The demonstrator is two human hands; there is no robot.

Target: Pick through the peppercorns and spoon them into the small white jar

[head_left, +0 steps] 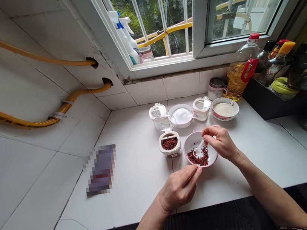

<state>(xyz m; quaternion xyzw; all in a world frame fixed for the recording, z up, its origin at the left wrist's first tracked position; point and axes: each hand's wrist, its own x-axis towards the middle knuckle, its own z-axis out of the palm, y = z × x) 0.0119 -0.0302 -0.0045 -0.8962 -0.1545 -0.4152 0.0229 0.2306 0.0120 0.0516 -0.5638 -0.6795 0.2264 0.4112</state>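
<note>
My right hand (220, 143) pinches a small white spoon (199, 147), its bowl down among dark red peppercorns (199, 159) in a white bowl with a pink rim (186, 144). At the bowl's near edge, the fingertips of my left hand (181, 187) grip the rim. Just left of the bowl stands a white spice jar (171, 151), its clear lid (165, 123) flipped up and more red peppercorns inside. Behind are a bowl of white granules (181, 115) and two other white-lidded jars, a left one (157, 110) and a right one (201, 107).
A flowered bowl of pale grains (225, 109) holds a spoon at the back right. Beyond it stand a dark-lidded jar (216, 87), an oil bottle (235, 77) and a black box (262, 99) of bottles. A blurred dark packet (102, 170) lies at left.
</note>
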